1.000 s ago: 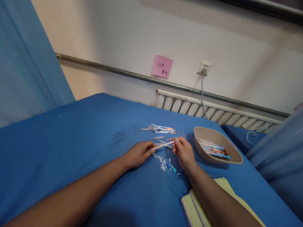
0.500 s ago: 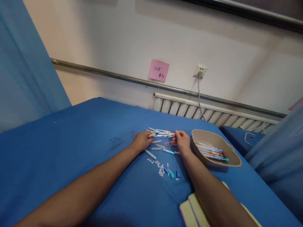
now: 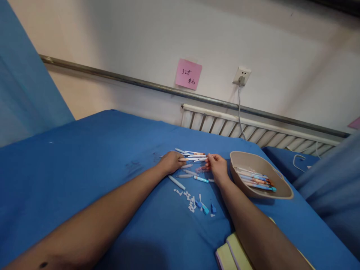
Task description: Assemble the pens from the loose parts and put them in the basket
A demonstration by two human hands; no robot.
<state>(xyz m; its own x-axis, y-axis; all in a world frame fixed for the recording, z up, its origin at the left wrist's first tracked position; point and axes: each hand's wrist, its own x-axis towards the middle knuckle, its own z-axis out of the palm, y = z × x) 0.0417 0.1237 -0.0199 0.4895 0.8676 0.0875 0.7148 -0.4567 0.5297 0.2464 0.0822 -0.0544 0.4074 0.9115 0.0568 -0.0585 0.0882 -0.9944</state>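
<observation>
Over a spread of pen parts on the blue sheet, my left hand (image 3: 170,162) is closed on a peach-coloured pen barrel (image 3: 183,159), mostly hidden by the fingers. My right hand (image 3: 218,168) pinches the end of a thin white pen refill (image 3: 200,159) that points toward the left hand. Whether the refill enters the barrel is too small to tell. More white refills lie just behind. Grey-blue barrels (image 3: 177,182) and a turquoise printed barrel (image 3: 201,179) rest nearer me. Small white pen pieces (image 3: 192,204) and blue caps (image 3: 213,208) are scattered in front.
A beige basket (image 3: 260,159) holding several pens (image 3: 255,179) stands right of my right hand. A folded yellow cloth (image 3: 234,249) lies under my right forearm. Behind the bed are a radiator (image 3: 216,123), a socket with a cord (image 3: 242,76) and a pink note (image 3: 188,74).
The camera view has tilted and shifted slightly. Both hands stay at about the same spot over the pen parts, with their fingers still closed.
</observation>
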